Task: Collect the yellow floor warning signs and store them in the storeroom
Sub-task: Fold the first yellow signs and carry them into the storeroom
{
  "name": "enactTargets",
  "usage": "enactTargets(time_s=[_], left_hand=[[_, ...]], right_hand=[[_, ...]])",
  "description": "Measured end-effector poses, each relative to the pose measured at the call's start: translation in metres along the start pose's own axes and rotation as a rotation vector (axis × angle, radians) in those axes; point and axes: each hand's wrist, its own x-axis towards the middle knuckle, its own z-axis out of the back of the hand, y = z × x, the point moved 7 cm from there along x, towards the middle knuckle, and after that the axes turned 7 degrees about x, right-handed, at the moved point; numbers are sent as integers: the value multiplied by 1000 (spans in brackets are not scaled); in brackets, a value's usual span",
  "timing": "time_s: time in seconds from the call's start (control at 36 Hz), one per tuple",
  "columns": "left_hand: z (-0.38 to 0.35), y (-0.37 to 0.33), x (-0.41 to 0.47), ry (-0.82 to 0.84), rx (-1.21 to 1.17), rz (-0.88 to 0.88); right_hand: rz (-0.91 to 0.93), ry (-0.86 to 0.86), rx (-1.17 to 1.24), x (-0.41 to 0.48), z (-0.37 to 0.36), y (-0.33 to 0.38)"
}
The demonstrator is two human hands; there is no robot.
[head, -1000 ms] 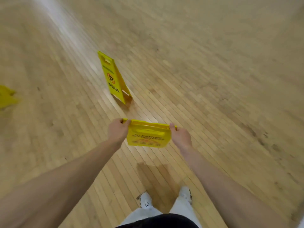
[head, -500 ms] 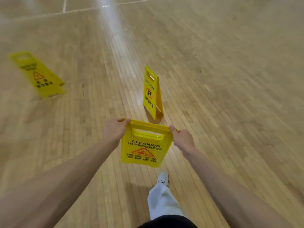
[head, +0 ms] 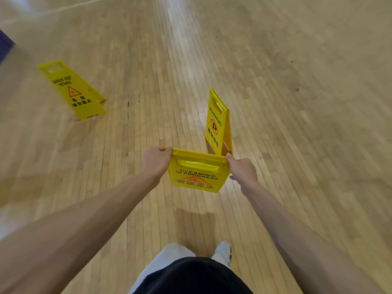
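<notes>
I hold a folded yellow "CLEANING IN PROGRESS" sign off the floor by its top corners. My left hand grips the left corner and my right hand grips the right corner. Just beyond it a yellow "NO PARKING" sign stands open on the wooden floor, edge-on to me. Farther off at the left stands a third yellow sign with a red warning triangle.
Wooden plank floor stretches all around, with a bright glare stripe running away from me. A dark blue object shows at the far left edge. My legs and white shoes are below the held sign.
The view has swung, bringing the "NO PARKING" sign closer, directly behind the held sign, and the left sign further into view. Both hands keep the same grip.
</notes>
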Motion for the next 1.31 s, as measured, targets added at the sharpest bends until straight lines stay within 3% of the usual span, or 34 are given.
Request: enactTargets(time_s=[0.19,0.42,0.86,1.17,1.31], left_hand=[[-7,-10,63,17,-54,73],[-20,-40,172,186,-63,28],[-63,-86,324,435,203,-85],[-120,-129,392,547,195,-48],[-144,-152,407,692,131,92]], right_hand=[[-14,-6,-33,49,-25,43],[-140,-104,41,108,-65,70],[-306,-273,192,185,-126,94],[-386,-244,376,257,-139,102],[-480,-260,358,283,-147,96]])
